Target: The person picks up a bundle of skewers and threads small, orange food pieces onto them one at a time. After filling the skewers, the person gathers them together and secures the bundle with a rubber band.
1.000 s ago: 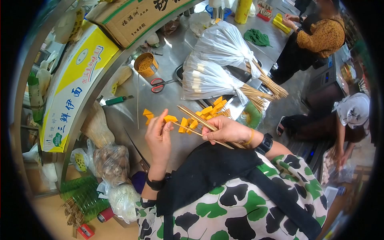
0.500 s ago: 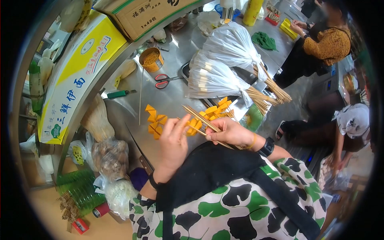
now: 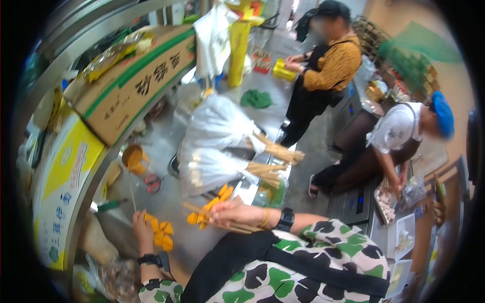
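Skewers: your right hand [image 3: 233, 213] is clamped on a bundle of bamboo skewers [image 3: 202, 211], which run out toward 9 o'clock from your fist, low over the bench [image 3: 166, 212].
Skewered pieces: orange-yellow food pieces [image 3: 208, 206] sit on the skewers just at 10 o'clock of your right hand, touching the sticks.
Left hand: your left hand [image 3: 142, 230] lies at 8 o'clock of the right one, down on the bench; the blur hides whether its fingers are together or apart, so you cannot tell.
Loose pieces: a small heap of orange pieces [image 3: 161, 233] lies on the bench just at 3 o'clock of your left hand, near it; contact is not clear.
Single skewer: one thin stick [image 3: 133, 196] stands near upright at 12 o'clock of your left hand.
Bagged skewers: two white plastic bags of skewers [image 3: 212, 146] lie at 12 o'clock of your right hand, their stick ends [image 3: 275, 160] fanning toward 3 o'clock.
Tin: a round yellow tin [image 3: 133, 157] stands at 10 o'clock of the bags, with red-handled scissors [image 3: 151, 183] just at 5 o'clock of it.
Boxes: a brown carton [image 3: 136, 83] and a yellow box [image 3: 63, 187] sit on the shelf along the bench's 9 o'clock side.
Others: one person in a patterned top [image 3: 328, 65] stands at 1 o'clock; another in a blue cap [image 3: 442, 113] bends at 3 o'clock.
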Demonstrator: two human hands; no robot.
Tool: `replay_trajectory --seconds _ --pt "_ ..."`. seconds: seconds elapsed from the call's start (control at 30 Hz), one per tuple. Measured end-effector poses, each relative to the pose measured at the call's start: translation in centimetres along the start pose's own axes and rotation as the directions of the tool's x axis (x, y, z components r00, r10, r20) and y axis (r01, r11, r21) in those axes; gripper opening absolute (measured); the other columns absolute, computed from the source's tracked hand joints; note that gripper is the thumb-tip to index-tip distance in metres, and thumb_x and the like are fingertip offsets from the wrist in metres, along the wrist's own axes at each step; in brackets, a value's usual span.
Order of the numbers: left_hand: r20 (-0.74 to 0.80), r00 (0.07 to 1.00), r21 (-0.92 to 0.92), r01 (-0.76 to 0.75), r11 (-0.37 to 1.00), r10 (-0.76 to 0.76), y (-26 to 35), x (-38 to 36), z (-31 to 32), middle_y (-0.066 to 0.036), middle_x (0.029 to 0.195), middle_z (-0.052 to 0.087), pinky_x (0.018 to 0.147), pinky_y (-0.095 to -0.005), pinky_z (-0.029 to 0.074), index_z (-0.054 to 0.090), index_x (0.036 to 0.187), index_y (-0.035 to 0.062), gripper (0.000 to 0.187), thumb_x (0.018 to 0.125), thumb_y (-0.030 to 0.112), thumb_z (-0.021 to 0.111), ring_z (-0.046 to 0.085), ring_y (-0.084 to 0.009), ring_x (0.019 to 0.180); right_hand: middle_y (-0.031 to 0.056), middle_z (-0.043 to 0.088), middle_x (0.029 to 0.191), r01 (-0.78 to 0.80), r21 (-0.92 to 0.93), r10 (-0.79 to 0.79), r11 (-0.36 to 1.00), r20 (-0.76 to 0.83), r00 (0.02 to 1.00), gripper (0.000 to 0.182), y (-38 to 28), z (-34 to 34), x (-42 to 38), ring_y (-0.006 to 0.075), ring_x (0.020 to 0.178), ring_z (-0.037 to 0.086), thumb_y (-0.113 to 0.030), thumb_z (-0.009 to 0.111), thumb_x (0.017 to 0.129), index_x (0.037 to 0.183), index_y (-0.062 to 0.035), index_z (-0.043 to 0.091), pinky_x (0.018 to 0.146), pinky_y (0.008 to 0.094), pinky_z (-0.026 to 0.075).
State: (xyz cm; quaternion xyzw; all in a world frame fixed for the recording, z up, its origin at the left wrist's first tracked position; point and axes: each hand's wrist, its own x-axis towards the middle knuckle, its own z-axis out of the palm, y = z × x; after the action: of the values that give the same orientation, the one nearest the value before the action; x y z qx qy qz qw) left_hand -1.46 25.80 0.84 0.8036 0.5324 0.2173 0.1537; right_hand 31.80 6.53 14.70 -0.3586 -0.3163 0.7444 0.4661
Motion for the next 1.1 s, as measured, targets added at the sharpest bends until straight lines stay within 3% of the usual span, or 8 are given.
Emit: replay_trajectory --seconds 0.17,0.47,0.6,0.67,0.73,0.8,0.9,1.1 --pt "0.217 0.96 0.031 0.174 0.984 -0.177 0.5 1.3 -0.1 -0.016 0.1 0.055 0.083 -0.0379 0.046 0.061 0.097 0.0031 0.031 0.068 -0.005 0.068 0.056 -0.033 0.096 -0.0064 0.058 0.078 -0.084 -0.095 0.086 0.992 0.012 0.996 0.012 -1.1 0.6 -0.1 0.0007 0.067 0.049 -0.02 0.063 0.089 0.088 -0.0078 0.06 0.059 0.0169 0.039" --pt "0.149 0.953 -0.102 0.279 0.955 -0.262 -1.4 0.1 0.5 -0.013 0.081 0.056 0.071 -0.0358 0.047 0.053 0.083 0.0041 0.029 0.063 -0.001 0.074 0.056 -0.0331 0.076 -0.0082 0.052 0.068 -0.145 -0.126 0.148 0.981 0.008 0.989 0.008 -1.1 0.7 -0.3 0.0001 0.056 0.044 -0.016 0.064 0.087 0.086 -0.0082 0.06 0.049 0.0167 0.033" --pt "-0.012 0.962 -0.255 0.259 0.932 -0.271 -2.9 -1.0 2.3 -0.01 0.082 0.062 0.074 -0.0321 0.048 0.057 0.091 0.0036 0.029 0.067 0.002 0.074 0.06 -0.022 0.08 -0.0091 0.049 0.065 -0.196 -0.131 0.193 0.972 -0.033 0.981 0.01 -2.2 1.9 -1.0 -0.0008 0.053 0.04 -0.018 0.065 0.087 0.089 -0.0092 0.061 0.044 0.0169 0.028" --pt "0.074 0.926 -0.705 0.312 0.637 -0.371 -0.7 -1.6 1.7 -0.006 0.09 0.065 0.074 -0.0285 0.049 0.062 0.1 0.0004 0.022 0.08 0.006 0.068 0.06 -0.015 0.079 -0.0087 0.051 0.07 -0.214 -0.097 0.219 0.972 0.041 0.975 0.016 -1.6 1.2 -0.9 -0.001 0.056 0.042 -0.023 0.066 0.086 0.093 -0.0091 0.061 0.047 0.0156 0.032" --pt "0.327 0.851 -0.788 0.485 0.378 -0.411 3.3 -2.1 -1.3 -0.004 0.099 0.062 0.08 -0.0254 0.048 0.058 0.114 -0.0002 0.029 0.086 0.008 0.063 0.059 -0.0117 0.087 -0.0002 0.063 0.074 -0.271 -0.23 0.261 0.935 -0.072 0.963 0.012 -1.9 1.7 -0.6 -0.0007 0.054 0.046 -0.016 0.064 0.088 0.093 -0.0047 0.064 0.046 0.0139 0.033" --pt "0.357 0.868 -0.901 0.418 0.118 -0.346 8.4 -3.0 -3.9 -0.005 0.101 0.062 0.083 -0.0267 0.048 0.056 0.117 -0.0027 0.034 0.087 0.01 0.063 0.059 -0.012 0.09 -0.0007 0.063 0.07 -0.281 -0.233 0.282 0.931 -0.03 0.959 0.012 -1.5 1.6 -0.3 -0.001 0.05 0.046 -0.019 0.063 0.088 0.091 -0.0072 0.063 0.044 0.0141 0.032" --pt "0.376 0.897 -0.916 0.398 0.054 -0.233 14.0 -4.2 -6.5 -0.006 0.102 0.062 0.085 -0.0292 0.049 0.054 0.12 -0.0041 0.037 0.087 0.01 0.063 0.059 -0.0132 0.09 -0.0022 0.062 0.065 -0.266 -0.255 0.271 0.929 -0.016 0.962 0.011 -1.2 1.6 0.0 -0.0008 0.05 0.046 -0.02 0.063 0.088 0.091 -0.0094 0.061 0.043 0.0146 0.031" --pt "0.285 0.944 -0.893 0.324 0.314 -0.164 18.1 -4.9 -7.4 -0.009 0.105 0.062 0.081 -0.0263 0.048 0.055 0.12 -0.0037 0.037 0.085 0.007 0.065 0.059 -0.0123 0.092 -0.0034 0.06 0.063 -0.244 -0.247 0.249 0.938 -0.01 0.968 0.01 -1.8 1.9 -0.7 -0.001 0.05 0.045 -0.02 0.063 0.089 0.09 -0.0104 0.061 0.044 0.0154 0.03"
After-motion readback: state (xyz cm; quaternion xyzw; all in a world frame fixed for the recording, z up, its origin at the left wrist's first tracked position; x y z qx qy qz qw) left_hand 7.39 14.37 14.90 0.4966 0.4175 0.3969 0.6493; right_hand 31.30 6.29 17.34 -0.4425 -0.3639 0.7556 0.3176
